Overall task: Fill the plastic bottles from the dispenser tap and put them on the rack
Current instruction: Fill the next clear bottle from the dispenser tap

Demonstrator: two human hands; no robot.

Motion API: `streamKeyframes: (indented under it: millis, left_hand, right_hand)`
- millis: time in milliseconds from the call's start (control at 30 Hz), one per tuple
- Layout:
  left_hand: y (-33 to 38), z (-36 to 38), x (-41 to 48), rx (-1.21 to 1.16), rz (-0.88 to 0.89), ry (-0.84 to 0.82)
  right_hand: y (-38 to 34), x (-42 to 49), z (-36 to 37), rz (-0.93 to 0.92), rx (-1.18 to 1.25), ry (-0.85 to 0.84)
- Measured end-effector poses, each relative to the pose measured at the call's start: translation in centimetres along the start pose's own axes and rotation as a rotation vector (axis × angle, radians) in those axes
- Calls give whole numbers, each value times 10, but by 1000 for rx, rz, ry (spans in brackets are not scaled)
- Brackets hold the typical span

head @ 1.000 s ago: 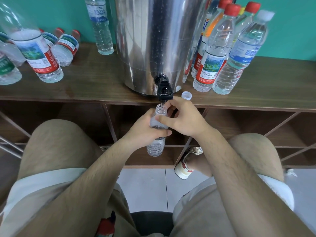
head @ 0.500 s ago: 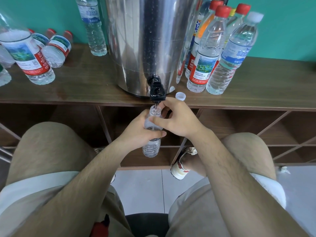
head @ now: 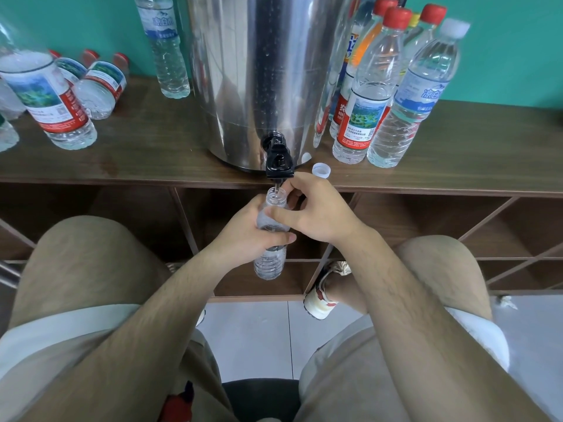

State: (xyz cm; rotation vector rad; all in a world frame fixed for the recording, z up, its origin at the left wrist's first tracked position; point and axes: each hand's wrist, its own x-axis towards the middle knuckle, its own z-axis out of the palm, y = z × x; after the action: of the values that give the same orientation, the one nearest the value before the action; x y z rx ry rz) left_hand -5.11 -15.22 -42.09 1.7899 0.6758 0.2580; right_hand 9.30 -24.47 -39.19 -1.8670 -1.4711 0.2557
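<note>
Plastic bottle [head: 269,264] is being held upright in the head view, just below the black tap [head: 278,162] of the steel dispenser [head: 265,71], with its open mouth directly under the spout and out in front of the desk [head: 152,147] edge. Its middle is being gripped by the left hand [head: 248,233], whose fingers are wrapped round it. Its shoulder is being pinched by the right hand [head: 316,214], with the thumb laid across the front and the fingers curled behind the neck. A thin stream is being caught in the mouth, and a little water is being held in the bottom of the plastic bottle. A white cap [head: 321,171] is being seen lying on the desk just beside the tap. Capped bottles [head: 362,117] are being seen standing to the dispenser's right, and labelled bottles [head: 51,99] standing and lying to its left. Open wooden compartments [head: 426,226] are being seen under the desk.
</note>
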Motion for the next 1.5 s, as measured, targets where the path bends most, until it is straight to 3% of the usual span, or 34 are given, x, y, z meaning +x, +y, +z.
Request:
streamKeyframes:
  millis: [1500]
  left_hand:
    - [-9, 1, 5, 8, 5, 3]
  right_hand:
    - [5, 1, -6, 26, 37, -75]
